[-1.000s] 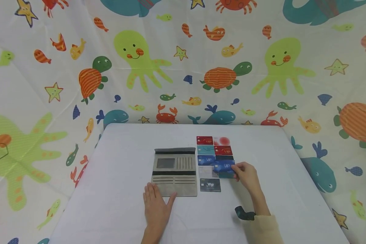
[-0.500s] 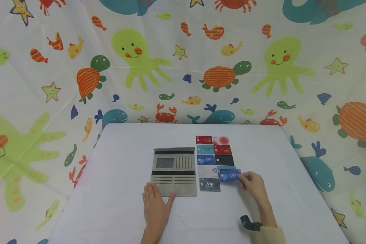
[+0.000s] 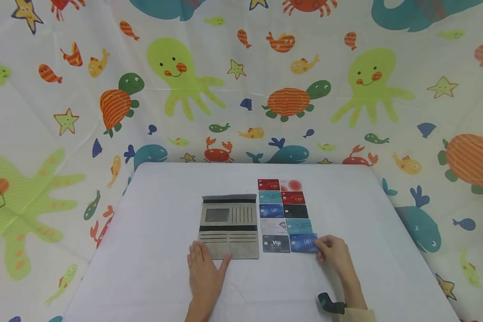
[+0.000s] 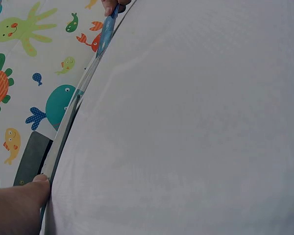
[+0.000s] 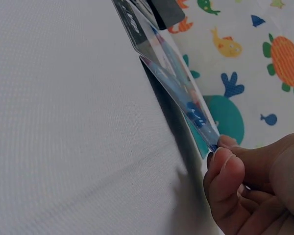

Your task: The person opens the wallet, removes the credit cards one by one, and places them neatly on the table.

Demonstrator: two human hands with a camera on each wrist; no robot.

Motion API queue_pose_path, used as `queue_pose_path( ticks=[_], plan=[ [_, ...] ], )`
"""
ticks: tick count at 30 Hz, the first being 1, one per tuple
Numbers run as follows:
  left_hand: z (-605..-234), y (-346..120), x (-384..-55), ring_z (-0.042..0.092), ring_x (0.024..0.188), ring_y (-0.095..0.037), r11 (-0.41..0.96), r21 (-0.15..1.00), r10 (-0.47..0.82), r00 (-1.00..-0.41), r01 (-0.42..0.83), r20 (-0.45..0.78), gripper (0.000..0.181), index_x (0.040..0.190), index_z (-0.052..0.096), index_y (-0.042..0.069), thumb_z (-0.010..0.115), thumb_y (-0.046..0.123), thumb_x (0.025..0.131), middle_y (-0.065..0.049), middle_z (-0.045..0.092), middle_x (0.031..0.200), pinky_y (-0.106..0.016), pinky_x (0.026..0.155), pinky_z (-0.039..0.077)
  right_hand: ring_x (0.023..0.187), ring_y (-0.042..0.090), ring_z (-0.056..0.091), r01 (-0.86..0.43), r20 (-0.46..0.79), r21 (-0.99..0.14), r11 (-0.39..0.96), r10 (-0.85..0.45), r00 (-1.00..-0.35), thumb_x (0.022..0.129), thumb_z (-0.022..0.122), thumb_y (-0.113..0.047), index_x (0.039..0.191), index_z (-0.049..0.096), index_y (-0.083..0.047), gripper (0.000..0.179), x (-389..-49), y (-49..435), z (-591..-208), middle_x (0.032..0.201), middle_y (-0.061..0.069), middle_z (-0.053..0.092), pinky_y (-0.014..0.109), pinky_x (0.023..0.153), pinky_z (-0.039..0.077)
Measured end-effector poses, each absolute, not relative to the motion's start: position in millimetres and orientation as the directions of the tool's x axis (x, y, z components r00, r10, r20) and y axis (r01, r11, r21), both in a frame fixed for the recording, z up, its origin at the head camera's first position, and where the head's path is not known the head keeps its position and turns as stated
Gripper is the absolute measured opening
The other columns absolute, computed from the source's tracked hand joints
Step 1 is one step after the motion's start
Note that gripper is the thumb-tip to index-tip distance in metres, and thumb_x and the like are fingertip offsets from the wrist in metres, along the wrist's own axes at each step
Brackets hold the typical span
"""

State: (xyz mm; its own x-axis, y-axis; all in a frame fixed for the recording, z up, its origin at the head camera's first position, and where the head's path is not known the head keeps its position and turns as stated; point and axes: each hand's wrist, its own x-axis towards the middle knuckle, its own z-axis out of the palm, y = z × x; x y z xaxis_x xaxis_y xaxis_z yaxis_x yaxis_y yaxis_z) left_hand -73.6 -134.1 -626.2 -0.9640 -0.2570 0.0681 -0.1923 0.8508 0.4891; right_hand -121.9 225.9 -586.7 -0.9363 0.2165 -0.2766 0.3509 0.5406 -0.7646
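A blue VIP card [image 3: 303, 243] is pinched at its right edge by my right hand [image 3: 335, 253]. In the right wrist view the thumb and fingers hold the card [image 5: 198, 117] tilted, its near edge off the white cloth. The card lines up beside a dark grey Vip card [image 3: 276, 244], below a teal card [image 3: 299, 226]. My left hand [image 3: 206, 275] lies with straight fingers on the lower left corner of an unfolded grey wallet [image 3: 230, 251]. The left thumb [image 4: 32, 191] rests along the wallet's near edge in the left wrist view.
Several other cards lie in two columns right of the wallet, among them a black card [image 3: 295, 211], a white card [image 3: 273, 226] and a red card [image 3: 293, 197]. A white cloth [image 3: 153, 232] covers the table. Behind hangs a sea-animal curtain [image 3: 233, 40].
My right hand has drawn the blue card towards me, down from over the teal and black cards to beside the dark grey card. The left hand has stayed on the wallet.
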Motion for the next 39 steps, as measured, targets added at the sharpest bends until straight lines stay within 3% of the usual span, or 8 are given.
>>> queue_pose_path(
  ticks=[15, 25, 39],
  plan=[
    [-624.8, -134.4, -74.5, 0.019, 0.152, -0.048, 0.845, 0.499, -0.253, -0.966, -0.195, 0.050, 0.104, 0.149, 0.030, -0.015, 0.066, 0.061, 0.088, -0.034, 0.021, 0.161, -0.061, 0.123, 0.019, 0.059, 0.015, 0.058, 0.345, -0.217, -0.630, 0.695, 0.269, -0.938, 0.093, 0.068, -0.014, 0.098, 0.066, 0.008, 0.022, -119.6, 212.9, -582.8, 0.070, 0.009, 0.067, 0.027, 0.056, 0.046],
    [-622.4, -135.4, -78.0, 0.019, 0.152, -0.048, 0.845, 0.501, -0.246, -0.968, -0.190, 0.048, 0.104, 0.149, 0.030, -0.016, 0.067, 0.060, 0.087, -0.035, 0.021, 0.160, -0.060, 0.123, 0.019, 0.059, 0.018, 0.054, 0.345, -0.199, -0.557, 0.755, 0.282, -0.938, 0.094, 0.068, -0.008, 0.094, 0.063, 0.009, 0.018, -121.0, 201.1, -578.8, 0.066, 0.010, 0.061, 0.028, 0.054, 0.044],
    [-620.4, -142.8, -74.2, 0.023, 0.149, -0.050, 0.857, 0.483, -0.221, -0.975, -0.181, 0.025, 0.099, 0.147, 0.033, -0.018, 0.065, 0.058, 0.090, -0.037, 0.025, 0.157, -0.060, 0.122, 0.021, 0.067, 0.020, 0.056, 0.327, -0.201, -0.514, 0.793, 0.260, -0.945, 0.093, 0.068, -0.008, 0.092, 0.063, 0.008, 0.016, -124.5, 201.1, -580.5, 0.076, 0.013, 0.064, 0.029, 0.057, 0.046]
  ],
)
